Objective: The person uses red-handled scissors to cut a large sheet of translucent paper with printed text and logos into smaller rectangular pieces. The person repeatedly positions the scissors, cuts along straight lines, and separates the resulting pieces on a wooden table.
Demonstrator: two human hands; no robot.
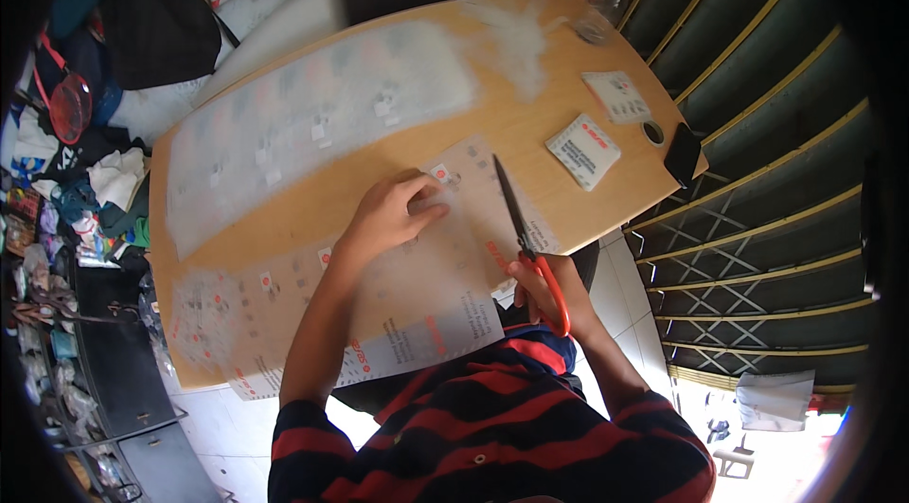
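Note:
A translucent printed plastic sheet [417,290] with small red and grey marks lies along the near side of the wooden table. Its front edge hangs over toward my lap. My left hand [398,209] rests on the sheet, its fingers bent and the thumb apart from them. My right hand [552,293] grips scissors [512,205] by their orange handle, at the sheet's right end. The dark blades point away from me and lie close together. Whether they touch the sheet, I cannot tell.
Across the table's far side stretches a layer of cloudy plastic sheets [322,91], with crumpled clear plastic [516,39] beside it. At right are a stack of cut printed pieces [583,152], another small stack [617,97], a tape roll [652,133] and a black phone [683,155]. A folding metal gate [757,247] stands beyond.

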